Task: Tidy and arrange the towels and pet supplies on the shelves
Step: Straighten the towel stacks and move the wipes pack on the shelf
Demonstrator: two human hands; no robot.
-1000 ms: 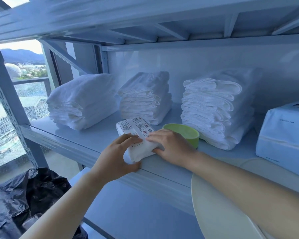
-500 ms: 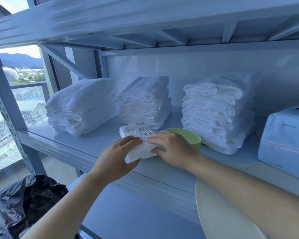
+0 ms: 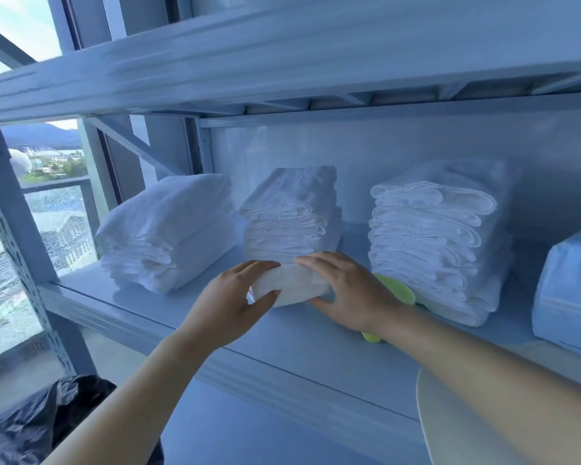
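Soft white plastic-wrapped pack (image 3: 291, 285), bulging, is gripped at both ends by left hand (image 3: 228, 307) and right hand (image 3: 346, 293), fingers curled over it, low at the shelf (image 3: 148, 313) just before the middle towel stack (image 3: 289, 213). Green bowl (image 3: 396, 290) is half hidden behind the right wrist; contents cannot be told. Left towel stack (image 3: 168, 233) and right towel stack (image 3: 436, 239) are folded white.

3 white towel stacks (image 3: 436, 236), a lime-green bowl (image 3: 394, 290), a black bag (image 3: 47, 421)
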